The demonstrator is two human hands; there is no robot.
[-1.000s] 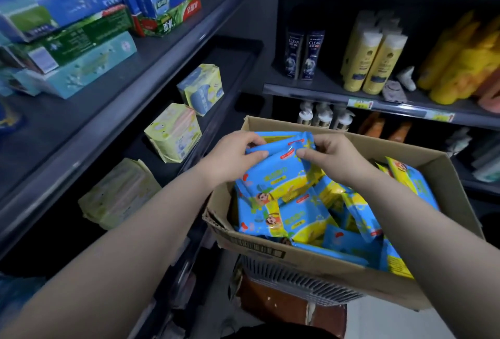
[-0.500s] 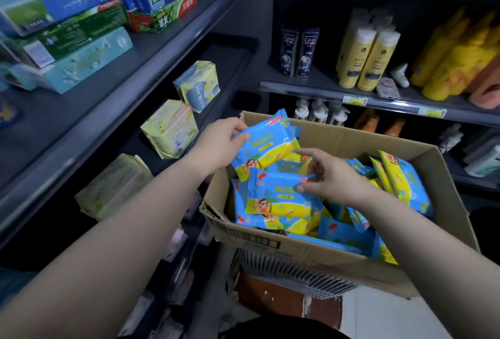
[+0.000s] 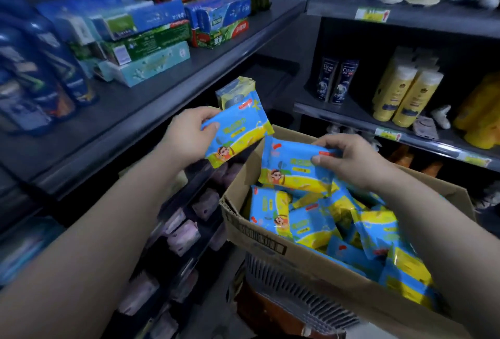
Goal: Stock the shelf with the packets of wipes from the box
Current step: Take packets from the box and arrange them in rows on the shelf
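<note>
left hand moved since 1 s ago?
Yes. The left hand, gripping a wipes packet, has risen out of the cardboard box and now sits up and left of its rim.

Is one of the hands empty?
No, the left hand grips one packet of wipes and the right hand pinches another packet over the box.

Both forearms bare, stretched forward from lower corners of view, converging toward centre. Higher one ends in left hand, fingers and thumb curled round short end of wipes packet, which it holds tilted. Lower and further right, right hand, back of hand up, thumb and fingertips pinching edge of second packet. Hands apart, not touching.
</note>
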